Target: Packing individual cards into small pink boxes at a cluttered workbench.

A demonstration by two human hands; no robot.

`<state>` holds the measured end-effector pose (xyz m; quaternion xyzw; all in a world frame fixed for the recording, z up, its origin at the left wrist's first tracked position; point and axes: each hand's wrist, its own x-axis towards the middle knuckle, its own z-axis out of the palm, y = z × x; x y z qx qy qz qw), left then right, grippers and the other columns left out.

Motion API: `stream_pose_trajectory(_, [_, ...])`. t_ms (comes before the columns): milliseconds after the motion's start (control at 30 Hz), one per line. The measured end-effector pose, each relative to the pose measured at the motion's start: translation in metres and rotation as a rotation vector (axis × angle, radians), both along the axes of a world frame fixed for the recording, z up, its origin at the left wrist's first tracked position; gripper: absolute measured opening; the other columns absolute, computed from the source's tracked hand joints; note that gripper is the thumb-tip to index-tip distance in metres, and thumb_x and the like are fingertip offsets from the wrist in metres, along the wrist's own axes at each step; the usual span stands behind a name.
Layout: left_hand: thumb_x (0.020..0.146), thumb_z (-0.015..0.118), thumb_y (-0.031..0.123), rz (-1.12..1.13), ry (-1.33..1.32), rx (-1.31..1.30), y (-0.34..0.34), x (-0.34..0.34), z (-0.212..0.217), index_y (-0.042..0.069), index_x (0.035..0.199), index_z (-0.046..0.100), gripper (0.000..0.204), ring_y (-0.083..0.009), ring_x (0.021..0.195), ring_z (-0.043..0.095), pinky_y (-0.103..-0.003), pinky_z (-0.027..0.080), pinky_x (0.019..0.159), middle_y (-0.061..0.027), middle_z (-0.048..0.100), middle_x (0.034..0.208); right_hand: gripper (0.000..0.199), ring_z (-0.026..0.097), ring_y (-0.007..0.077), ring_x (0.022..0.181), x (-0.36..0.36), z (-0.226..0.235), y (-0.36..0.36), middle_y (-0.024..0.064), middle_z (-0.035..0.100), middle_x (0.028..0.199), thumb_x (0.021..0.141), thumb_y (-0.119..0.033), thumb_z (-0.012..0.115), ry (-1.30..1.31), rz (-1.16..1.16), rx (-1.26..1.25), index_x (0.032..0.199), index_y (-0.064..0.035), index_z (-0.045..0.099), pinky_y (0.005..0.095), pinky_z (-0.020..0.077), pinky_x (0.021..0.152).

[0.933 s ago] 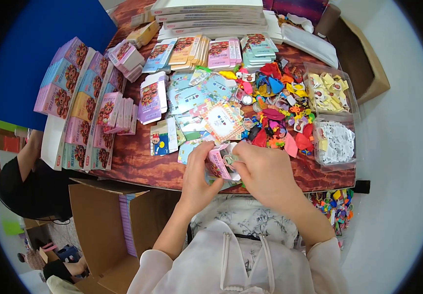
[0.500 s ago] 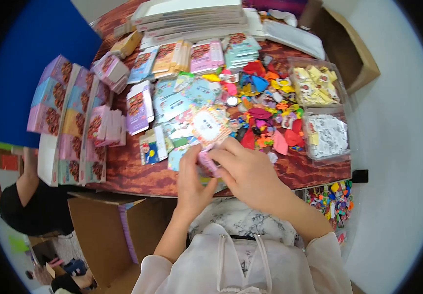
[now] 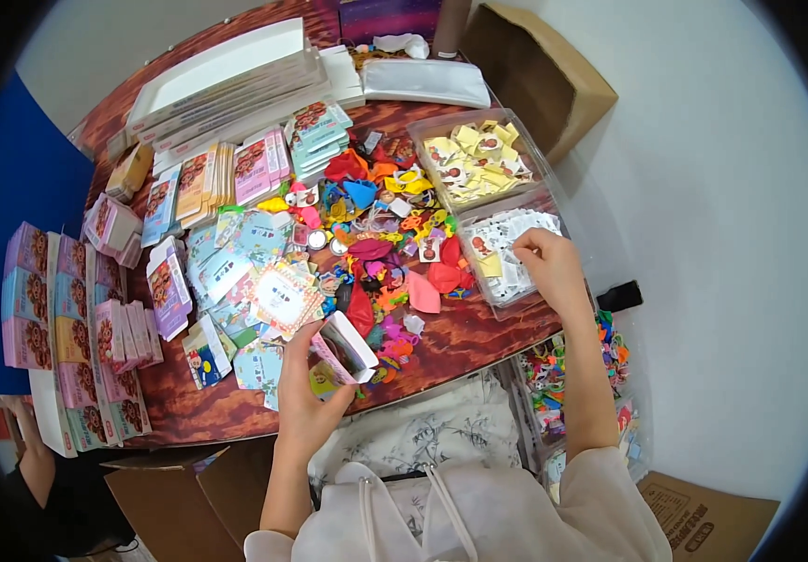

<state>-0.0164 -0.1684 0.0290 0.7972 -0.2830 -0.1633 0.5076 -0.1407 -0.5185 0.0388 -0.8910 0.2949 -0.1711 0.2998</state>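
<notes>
My left hand point(image 3: 303, 409) grips a small pink carton point(image 3: 345, 348) at the table's front edge; its open end shows a white inside. Over a clear plastic tray's compartment of small white packets point(image 3: 507, 234), my right hand point(image 3: 554, 267) has its fingers curled together; what they hold, if anything, is hidden. Small yellow packets point(image 3: 479, 164) fill the far compartment. Just beyond the carton lie patterned cards point(image 3: 282, 295) in a loose heap. Between the carton and the tray spreads a pile of small colourful toys and balloons point(image 3: 376, 248).
Flat cartons point(image 3: 259, 169) stand in a row behind the cards. White trays point(image 3: 221, 84) are stacked at the back, beside clear plastic bags point(image 3: 427, 82). Filled display boxes point(image 3: 71, 337) line the left side. Below the right edge sits a bin of toys point(image 3: 554, 375). Another person's arm point(image 3: 34, 459) shows at lower left.
My right hand has left the carton and reached right to the white packets. My left hand keeps the carton, now with its open end showing. The view has shifted rightward.
</notes>
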Motion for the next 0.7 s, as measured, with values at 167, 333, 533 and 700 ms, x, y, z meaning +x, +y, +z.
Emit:
stream_pose_trajectory(167, [0.068,0.078,-0.001,-0.051,-0.029,0.0,-0.018,-0.005,0.008,0.004,0.139,0.045,0.078,-0.0328,0.122,0.055,-0.041,0.045,0.103,-0.0164,0.054,0.132,0.016,0.064,0.0255,0.07,0.022,0.0,-0.003,0.0137,0.066,0.076,0.085,-0.016,0.07,0.18,-0.023,0.032,0.09,-0.0004,0.066,0.0359,0.049,0.065])
stream_pose_trajectory(333, [0.069,0.078,0.0,-0.111,-0.116,0.048,-0.023,-0.006,0.005,0.003,0.138,0.046,0.076,-0.0333,0.121,0.056,-0.042,0.047,0.102,-0.0168,0.054,0.131,0.024,0.065,0.033,0.083,0.046,-0.033,0.016,0.0134,0.065,0.084,0.084,-0.019,0.072,0.043,0.076,-0.292,0.099,-0.0035,0.063,0.0409,0.0494,0.071])
stream_pose_trajectory(533, [0.069,0.078,0.0,-0.073,-0.009,0.031,-0.018,-0.004,0.003,0.004,0.139,0.046,0.077,-0.033,0.121,0.057,-0.043,0.048,0.101,-0.0168,0.055,0.131,0.014,0.061,0.0193,0.065,0.029,-0.029,0.003,0.0066,0.065,0.077,0.087,-0.015,0.069,0.06,0.099,0.167,0.091,-0.0015,0.066,0.0309,0.0478,0.059])
stream_pose_trajectory(700, [0.068,0.081,-0.001,-0.061,-0.096,0.083,-0.009,0.003,0.002,0.001,0.141,0.043,0.082,-0.0256,0.119,0.058,-0.04,0.052,0.099,-0.0157,0.053,0.131,0.015,0.051,0.0039,0.056,0.002,-0.009,-0.044,-0.0011,0.063,0.07,0.094,-0.017,0.063,-0.13,-0.1,0.562,0.089,-0.0048,0.071,0.0213,0.0371,0.048])
